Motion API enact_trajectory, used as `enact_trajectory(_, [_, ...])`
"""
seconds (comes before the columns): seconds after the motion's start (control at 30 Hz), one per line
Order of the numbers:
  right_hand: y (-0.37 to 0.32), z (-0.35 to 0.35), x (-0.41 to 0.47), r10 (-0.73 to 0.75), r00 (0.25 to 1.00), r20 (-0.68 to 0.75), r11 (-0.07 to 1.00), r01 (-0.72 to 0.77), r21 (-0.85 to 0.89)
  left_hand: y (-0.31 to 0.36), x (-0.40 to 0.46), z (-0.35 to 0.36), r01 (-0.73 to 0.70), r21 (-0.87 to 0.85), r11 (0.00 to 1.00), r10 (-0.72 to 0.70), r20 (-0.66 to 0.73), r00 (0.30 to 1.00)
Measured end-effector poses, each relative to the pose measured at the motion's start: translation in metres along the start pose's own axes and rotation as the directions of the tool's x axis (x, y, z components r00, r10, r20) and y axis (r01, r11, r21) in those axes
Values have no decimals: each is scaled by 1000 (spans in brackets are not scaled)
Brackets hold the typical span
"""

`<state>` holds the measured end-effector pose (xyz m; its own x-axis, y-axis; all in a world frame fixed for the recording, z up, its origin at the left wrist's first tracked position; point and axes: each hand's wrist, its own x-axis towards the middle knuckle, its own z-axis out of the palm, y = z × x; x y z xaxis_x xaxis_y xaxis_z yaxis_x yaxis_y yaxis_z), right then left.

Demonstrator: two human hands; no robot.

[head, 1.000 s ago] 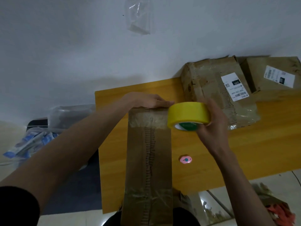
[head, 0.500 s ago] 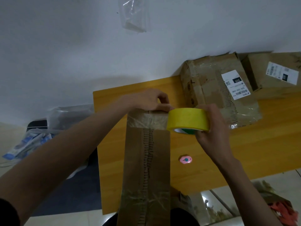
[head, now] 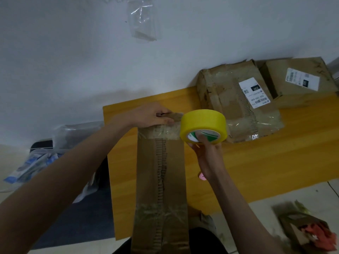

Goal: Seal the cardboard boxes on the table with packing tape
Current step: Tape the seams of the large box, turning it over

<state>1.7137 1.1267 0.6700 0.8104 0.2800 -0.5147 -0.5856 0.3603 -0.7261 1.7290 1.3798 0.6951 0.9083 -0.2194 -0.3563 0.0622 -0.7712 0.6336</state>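
Note:
A long brown cardboard box [head: 159, 180] with a torn centre seam runs from the near edge of the yellow wooden table [head: 266, 162] toward the wall. My left hand [head: 152, 116] holds its far end, with curled fingers on the top flap edge. My right hand [head: 205, 151] grips a yellow roll of packing tape [head: 203, 125] from below, thumb in its core, just right of the box's far end. Two more cardboard boxes sit at the back right: a worn box with a white label [head: 236, 101] and a second labelled box [head: 297, 79].
A small pink object [head: 201, 176] lies on the table, mostly hidden behind my right wrist. Plastic bags [head: 55, 151] sit on the floor to the left. A box with red contents [head: 308, 230] is on the floor at lower right. A clear bag [head: 143, 19] hangs on the wall.
My right hand has shifted from the side of the roll to beneath it, tilting the roll so its core shows. My left hand's fingers have curled onto the box's far flap.

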Motion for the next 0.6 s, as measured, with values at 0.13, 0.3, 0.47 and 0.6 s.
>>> enact_trajectory(0.13, [-15, -4, 1, -187, 982, 9, 965, 186, -184, -1, 2, 3, 45, 14, 999, -45, 1, 999])
enact_trajectory(0.3, [-24, -4, -5, -367, 924, 105, 871, 382, -308, 2, 3, 7, 77, -7, 997, -77, -19, 997])
enact_trajectory(0.47, [-26, -12, -9, -415, 903, 115, 833, 427, -351, 9, 8, 10, 82, 57, 995, -81, -27, 996])
enact_trajectory(0.6, [-33, -24, -6, -456, 887, 71, 807, 445, -389, 13, 7, 14, 32, 92, 995, -27, -58, 998])
